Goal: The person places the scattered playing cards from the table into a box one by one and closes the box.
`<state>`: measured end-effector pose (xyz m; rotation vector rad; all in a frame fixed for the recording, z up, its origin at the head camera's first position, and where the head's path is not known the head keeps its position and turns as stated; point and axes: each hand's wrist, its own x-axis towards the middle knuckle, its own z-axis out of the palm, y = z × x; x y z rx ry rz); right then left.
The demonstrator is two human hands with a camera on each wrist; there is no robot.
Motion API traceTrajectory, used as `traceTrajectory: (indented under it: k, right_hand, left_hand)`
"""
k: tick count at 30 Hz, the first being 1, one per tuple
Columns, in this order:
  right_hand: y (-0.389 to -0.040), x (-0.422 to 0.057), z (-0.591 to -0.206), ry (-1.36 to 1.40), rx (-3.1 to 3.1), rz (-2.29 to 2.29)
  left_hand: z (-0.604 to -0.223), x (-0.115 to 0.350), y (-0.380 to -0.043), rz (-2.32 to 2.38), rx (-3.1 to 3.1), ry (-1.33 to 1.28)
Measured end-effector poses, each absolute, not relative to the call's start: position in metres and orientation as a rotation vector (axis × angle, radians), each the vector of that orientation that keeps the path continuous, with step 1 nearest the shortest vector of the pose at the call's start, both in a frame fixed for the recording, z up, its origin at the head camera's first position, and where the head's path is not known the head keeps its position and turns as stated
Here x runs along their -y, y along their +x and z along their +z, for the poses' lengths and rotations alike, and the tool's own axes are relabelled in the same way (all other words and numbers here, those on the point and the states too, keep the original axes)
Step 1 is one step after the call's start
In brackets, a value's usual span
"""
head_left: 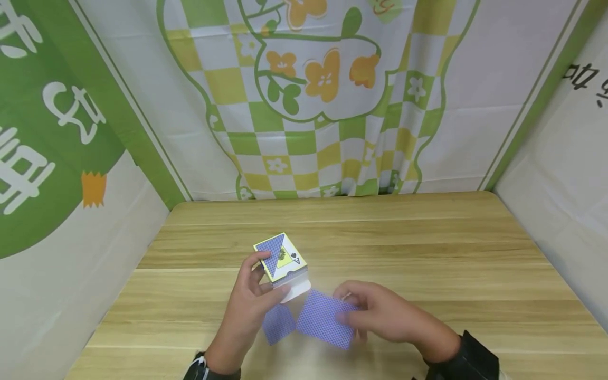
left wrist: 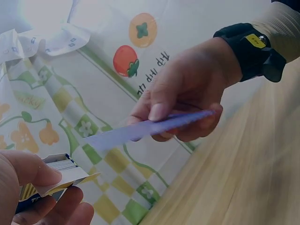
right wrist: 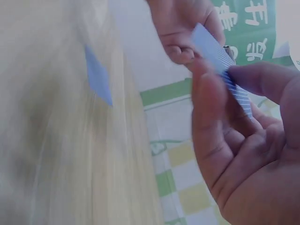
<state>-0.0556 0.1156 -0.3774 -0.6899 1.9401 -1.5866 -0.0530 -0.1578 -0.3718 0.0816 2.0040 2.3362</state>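
In the head view my left hand point(head_left: 249, 301) grips a playing card box point(head_left: 288, 256) with an ace of spades printed on its front. The box's white flap point(head_left: 298, 289) hangs open toward me, and in the left wrist view card edges point(left wrist: 63, 165) show inside it. My right hand point(head_left: 380, 311) pinches a blue-backed playing card point(head_left: 325, 319) between thumb and fingers, just right of the box and above the table. Another blue-backed card point(head_left: 277, 323) lies on the table, partly hidden by the left thumb and the held card; the right wrist view shows this card point(right wrist: 97, 77) too.
A wooden table point(head_left: 404, 237) spreads beneath both hands. Behind it hangs a white curtain point(head_left: 313, 142) with green and yellow checks, and printed cloth walls point(head_left: 560, 190) stand at either side.
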Motion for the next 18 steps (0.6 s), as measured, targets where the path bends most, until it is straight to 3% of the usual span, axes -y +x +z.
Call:
traceTrajectory:
  k: [18]
  right_hand:
    - [-0.058, -0.101, -0.377, -0.47, -1.532, -1.877]
  left_hand:
    - [-0.375, 0.154, -0.053, 2.356, -1.974, 0.101]
